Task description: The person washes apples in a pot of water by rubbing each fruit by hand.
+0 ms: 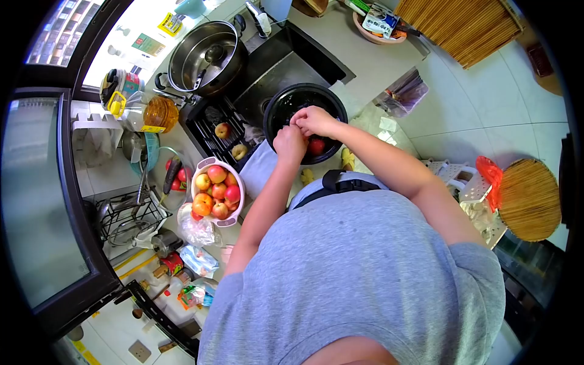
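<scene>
The red fruit (pixel 316 145) lies in the black basin (pixel 342 114), just below the right hand (pixel 314 121). The left hand (pixel 290 145) meets it above this basin, probably so that anything falling is caught. The fingers are bent together at their tips; I cannot tell what they pinch. The basin is by the sink (pixel 261 79), perhaps for easy rinsing. Further left, a pale bowl (pixel 210 162) gathers many fruits, maybe to prevent rolling.
</scene>
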{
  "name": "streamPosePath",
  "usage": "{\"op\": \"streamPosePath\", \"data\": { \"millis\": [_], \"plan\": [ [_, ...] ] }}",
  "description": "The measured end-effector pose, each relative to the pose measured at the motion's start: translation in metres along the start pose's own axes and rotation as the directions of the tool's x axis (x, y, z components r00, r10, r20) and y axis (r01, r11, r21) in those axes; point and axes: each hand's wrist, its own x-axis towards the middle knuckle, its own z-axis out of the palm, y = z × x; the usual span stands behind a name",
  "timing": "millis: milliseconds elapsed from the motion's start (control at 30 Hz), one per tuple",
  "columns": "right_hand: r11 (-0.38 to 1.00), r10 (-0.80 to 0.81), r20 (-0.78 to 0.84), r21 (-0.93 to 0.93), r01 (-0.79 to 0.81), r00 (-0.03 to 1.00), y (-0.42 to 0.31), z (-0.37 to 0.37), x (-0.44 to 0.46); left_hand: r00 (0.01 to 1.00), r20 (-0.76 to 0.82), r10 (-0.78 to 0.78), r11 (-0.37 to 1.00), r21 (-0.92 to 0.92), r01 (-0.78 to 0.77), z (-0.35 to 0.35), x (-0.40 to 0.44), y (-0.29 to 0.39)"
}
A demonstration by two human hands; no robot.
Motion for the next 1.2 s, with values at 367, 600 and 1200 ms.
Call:
{"op": "streamPosePath", "data": {
  "millis": [367, 600, 1200],
  "plan": [
    [0.864, -0.271, -0.224, -0.485, 0.134, 0.936, 0.014, -0.007, -0.025, 0.998, -0.005, 0.065, 0.998, 0.008, -0.065, -0.049, 0.013, 0.010],
    [0.905, -0.058, -0.068, 0.417, 0.081, 0.996, 0.001, -0.005, -0.028, 0.989, -0.128, -0.075, 0.712, -0.701, -0.037, -0.069, 0.008, 0.015],
    [0.725, -0.219, -0.066, 0.657, 0.208, 0.974, -0.018, -0.004, -0.042, 0.984, -0.175, -0.022, 0.433, -0.889, -0.148, -0.081, -0.004, 0.011]
  ]
}}
